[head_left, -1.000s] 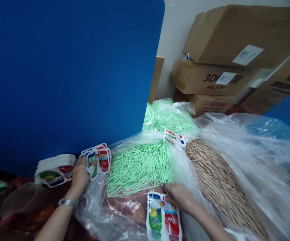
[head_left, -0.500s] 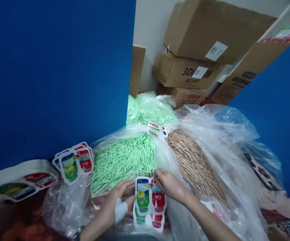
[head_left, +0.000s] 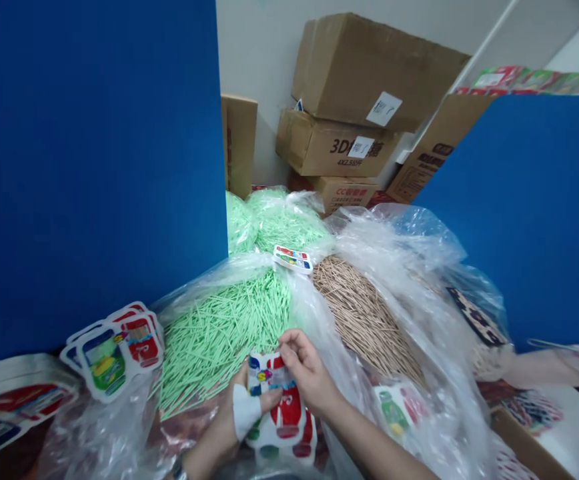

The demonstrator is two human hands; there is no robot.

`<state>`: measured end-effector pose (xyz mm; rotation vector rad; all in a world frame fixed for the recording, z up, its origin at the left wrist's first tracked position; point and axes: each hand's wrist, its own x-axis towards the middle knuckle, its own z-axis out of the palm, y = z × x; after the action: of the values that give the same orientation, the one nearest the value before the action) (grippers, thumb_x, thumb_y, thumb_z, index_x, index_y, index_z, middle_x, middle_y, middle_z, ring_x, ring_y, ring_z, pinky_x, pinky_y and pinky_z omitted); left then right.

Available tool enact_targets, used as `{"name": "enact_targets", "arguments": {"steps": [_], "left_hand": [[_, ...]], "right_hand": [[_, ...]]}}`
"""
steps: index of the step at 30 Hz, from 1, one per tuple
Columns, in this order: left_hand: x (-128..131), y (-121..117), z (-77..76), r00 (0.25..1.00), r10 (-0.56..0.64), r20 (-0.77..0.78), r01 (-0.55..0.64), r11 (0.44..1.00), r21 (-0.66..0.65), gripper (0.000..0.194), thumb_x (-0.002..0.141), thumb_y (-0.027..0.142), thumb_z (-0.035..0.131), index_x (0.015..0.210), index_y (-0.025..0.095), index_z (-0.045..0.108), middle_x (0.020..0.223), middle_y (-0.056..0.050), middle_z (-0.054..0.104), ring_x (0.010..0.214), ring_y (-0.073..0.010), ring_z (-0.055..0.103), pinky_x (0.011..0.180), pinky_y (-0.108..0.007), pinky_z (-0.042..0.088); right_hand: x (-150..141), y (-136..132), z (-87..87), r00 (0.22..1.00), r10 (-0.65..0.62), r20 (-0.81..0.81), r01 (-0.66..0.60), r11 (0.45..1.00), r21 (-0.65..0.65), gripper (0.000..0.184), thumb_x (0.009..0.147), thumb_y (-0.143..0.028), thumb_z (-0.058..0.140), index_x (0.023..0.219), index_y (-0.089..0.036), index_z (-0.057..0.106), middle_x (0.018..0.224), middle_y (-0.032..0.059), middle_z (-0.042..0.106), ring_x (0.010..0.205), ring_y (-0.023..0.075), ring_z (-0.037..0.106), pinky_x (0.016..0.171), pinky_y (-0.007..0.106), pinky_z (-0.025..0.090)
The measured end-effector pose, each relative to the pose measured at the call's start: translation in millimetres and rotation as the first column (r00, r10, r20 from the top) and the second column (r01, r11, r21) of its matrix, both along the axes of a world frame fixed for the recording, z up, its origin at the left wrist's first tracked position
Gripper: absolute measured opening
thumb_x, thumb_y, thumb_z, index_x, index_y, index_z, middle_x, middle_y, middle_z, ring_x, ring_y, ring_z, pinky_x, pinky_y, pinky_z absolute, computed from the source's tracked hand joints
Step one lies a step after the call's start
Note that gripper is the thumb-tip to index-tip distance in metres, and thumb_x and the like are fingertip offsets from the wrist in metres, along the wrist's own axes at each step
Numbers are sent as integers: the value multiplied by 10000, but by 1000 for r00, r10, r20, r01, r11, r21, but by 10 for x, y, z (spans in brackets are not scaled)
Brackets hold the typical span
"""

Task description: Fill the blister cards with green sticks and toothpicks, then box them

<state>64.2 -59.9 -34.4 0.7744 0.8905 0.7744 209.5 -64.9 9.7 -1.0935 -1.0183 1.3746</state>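
Observation:
My left hand (head_left: 237, 407), with a white wrap around the base of its thumb, grips a flat printed packet (head_left: 287, 410) showing green and red drinks. Its thumb lies across the packet's front. At the packet's upper right edge, the fingers of my right hand (head_left: 307, 367) are curled in a pinch; exactly what lies between the fingertips is partly hidden. Another such packet (head_left: 304, 453) shows beneath the held one. Just beyond my hands lie loose light-green sticks (head_left: 229, 333) in an open clear plastic bag. Brown sticks (head_left: 364, 313) fill another bag to the right.
Printed packets (head_left: 112, 353) overlap at the left, beside a thick stack (head_left: 19, 400). One small pile (head_left: 293, 260) rests between the bags. Cardboard boxes (head_left: 339, 147) are piled at the back. Blue panels (head_left: 94, 167) stand on both sides. An open carton (head_left: 529, 447) is at lower right.
My view has turned rightward. My left thumb has come over the packet's front, and the packet is now tilted in my grip. My right hand stays by its upper edge.

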Motion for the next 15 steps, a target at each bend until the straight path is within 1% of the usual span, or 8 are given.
{"name": "enact_targets", "arguments": {"steps": [3, 5, 7, 9, 10, 12, 13, 15], "left_hand": [[-13, 65, 38, 991, 119, -57, -117, 993, 32, 496, 559, 339, 855, 943, 136, 616, 814, -88, 751, 701, -236, 700, 665, -317, 549], [-7, 110, 59, 981, 188, -44, -186, 981, 63, 501, 556, 357, 853, 937, 148, 604, 838, -95, 750, 732, -250, 704, 685, -335, 553], [10, 148, 59, 972, 237, -14, -235, 969, 79, 560, 549, 365, 853, 1000, 164, 589, 934, -116, 739, 814, -270, 703, 741, -362, 549], [30, 167, 41, 963, 269, 14, -269, 959, 93, 685, 491, 371, 877, 1078, 179, 582, 1047, -138, 707, 928, -292, 681, 824, -386, 528], [39, 168, 30, 965, 261, 31, -262, 960, 99, 747, 459, 376, 888, 1113, 184, 581, 1093, -145, 689, 983, -303, 661, 865, -396, 511], [45, 154, 16, 981, 180, 69, -186, 978, 92, 782, 448, 403, 891, 1140, 188, 596, 1111, -145, 680, 1033, -313, 635, 910, -410, 485], [42, 143, 16, 989, 115, 97, -123, 989, 77, 747, 483, 424, 876, 1138, 186, 609, 1091, -140, 689, 1033, -312, 633, 918, -416, 478], [22, 126, 28, 990, -21, 137, 16, 999, 39, 618, 569, 446, 834, 1088, 167, 647, 1006, -127, 715, 982, -301, 649, 901, -418, 482]], "right_hand": [[41, -40, -4, 997, 81, -10, -81, 995, -58, 512, 813, -462, 631, 1218, -257, 394, 872, -4, 600, 713, 146, 593, 685, 292, 496], [81, -62, 7, 991, 129, 36, -124, 985, -122, 460, 814, -479, 616, 1162, -222, 463, 878, 25, 625, 673, 162, 607, 616, 303, 511], [123, -70, 40, 973, 65, 223, -44, 994, -96, 340, 846, -483, 565, 1016, -188, 555, 821, 38, 631, 653, 168, 602, 579, 292, 503], [149, -70, 87, 896, -54, 440, 32, 998, 57, 282, 877, -447, 531, 952, -183, 598, 802, 46, 634, 711, 180, 601, 646, 299, 497], [149, -74, 104, 856, -80, 511, 17, 992, 126, 259, 890, -423, 519, 946, -187, 611, 811, 46, 636, 744, 183, 597, 689, 303, 489], [112, -91, 103, 843, 5, 539, -106, 982, 158, 248, 909, -399, 494, 940, -194, 630, 818, 40, 638, 763, 178, 588, 732, 305, 474], [79, -104, 83, 869, 86, 487, -170, 977, 130, 263, 920, -403, 473, 954, -197, 633, 821, 36, 638, 767, 175, 588, 738, 303, 473], [9, -131, 25, 933, 211, 292, -238, 969, 61, 313, 940, -428, 423, 1027, -200, 619, 831, 31, 642, 777, 171, 596, 740, 303, 480]]}}
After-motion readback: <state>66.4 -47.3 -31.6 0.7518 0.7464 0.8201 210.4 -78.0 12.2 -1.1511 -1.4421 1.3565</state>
